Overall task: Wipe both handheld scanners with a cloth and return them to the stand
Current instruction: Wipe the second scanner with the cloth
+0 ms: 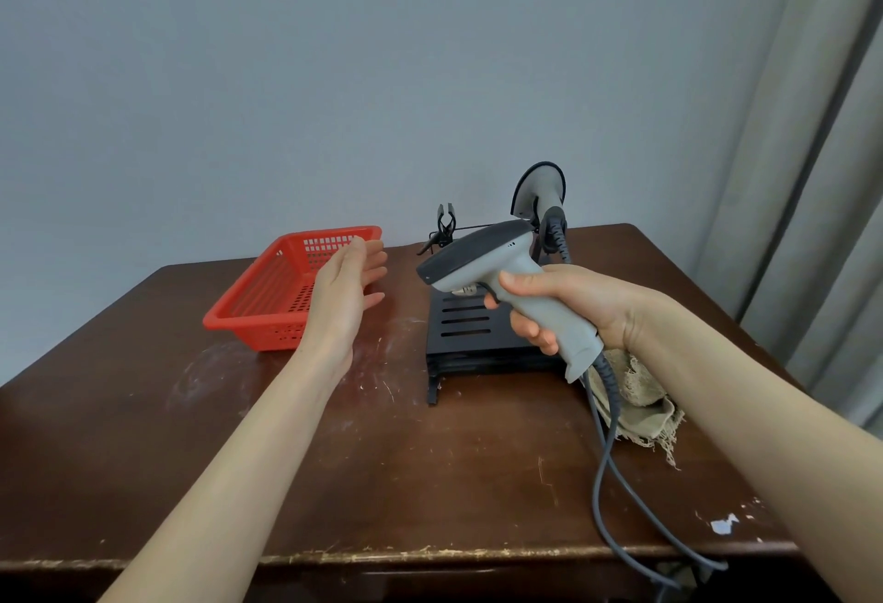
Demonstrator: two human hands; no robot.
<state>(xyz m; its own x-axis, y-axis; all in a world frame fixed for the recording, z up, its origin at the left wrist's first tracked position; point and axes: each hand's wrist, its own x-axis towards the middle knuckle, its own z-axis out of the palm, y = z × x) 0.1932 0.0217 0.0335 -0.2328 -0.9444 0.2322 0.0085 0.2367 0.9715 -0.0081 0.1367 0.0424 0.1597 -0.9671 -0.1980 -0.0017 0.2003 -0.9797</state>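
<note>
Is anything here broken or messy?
A little. The table is scuffed with pale scratches, its front edge is worn bare, and a white chip shows near the right corner. The cloth is crumpled and frayed under the cable. The scanner in the right hand looks fine.

Head view: one wide-angle camera, worn at head height, facing forward and down across the table (430,483) toward the wall (334,53); left hand (346,289) and right hand (573,306) close in foreground.
</note>
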